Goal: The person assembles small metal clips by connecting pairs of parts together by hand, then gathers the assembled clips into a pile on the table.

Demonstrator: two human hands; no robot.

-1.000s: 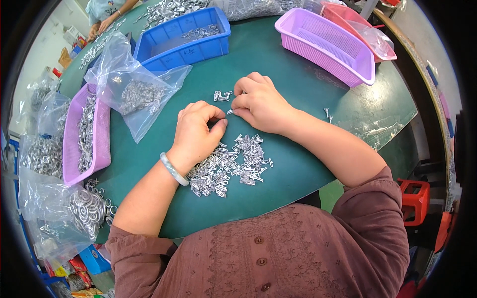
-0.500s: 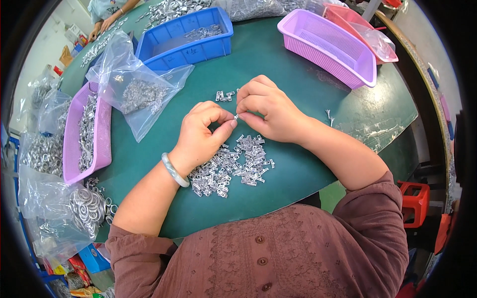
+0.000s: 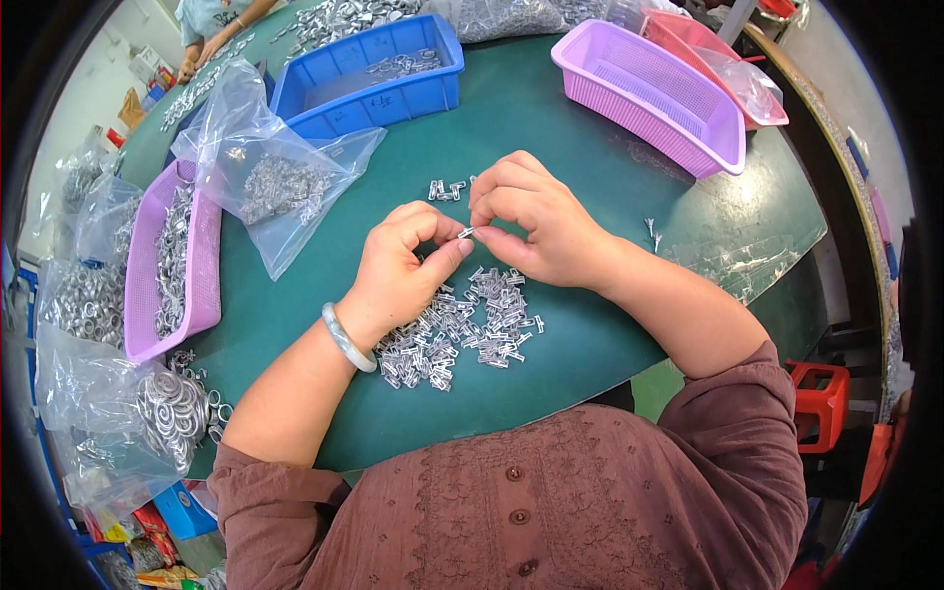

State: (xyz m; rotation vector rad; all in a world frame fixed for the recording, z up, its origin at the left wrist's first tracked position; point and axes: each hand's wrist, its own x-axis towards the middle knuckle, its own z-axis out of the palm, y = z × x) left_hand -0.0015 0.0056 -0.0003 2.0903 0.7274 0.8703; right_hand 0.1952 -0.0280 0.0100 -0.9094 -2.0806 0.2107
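Over the green table [image 3: 580, 364], my left hand [image 3: 401, 258] and my right hand [image 3: 536, 224] meet fingertip to fingertip. Both pinch one small silver metal buckle piece [image 3: 466, 233] between thumb and forefinger; its finer details are too small to make out. Below the hands lies a loose pile of similar silver buckle pieces [image 3: 500, 315], partly covered by my left hand. Just beyond my fingertips sits a small group of buckle pieces [image 3: 445, 191], set apart from the pile and partly hidden by my right hand.
A purple basket [image 3: 211, 256] of metal parts and a clear plastic bag [image 3: 285, 197] of small pieces lie left. Farther back stand a blue bin [image 3: 383, 101] and a purple basket [image 3: 639, 108]. Silver rings [image 3: 172, 418] spill at lower left. Another person's hands [image 3: 202, 54] work far left.
Both hands stay nearly in place, with only a slight shift of the fingertips. The buckle piece between them shows a little more and looks turned flatter.
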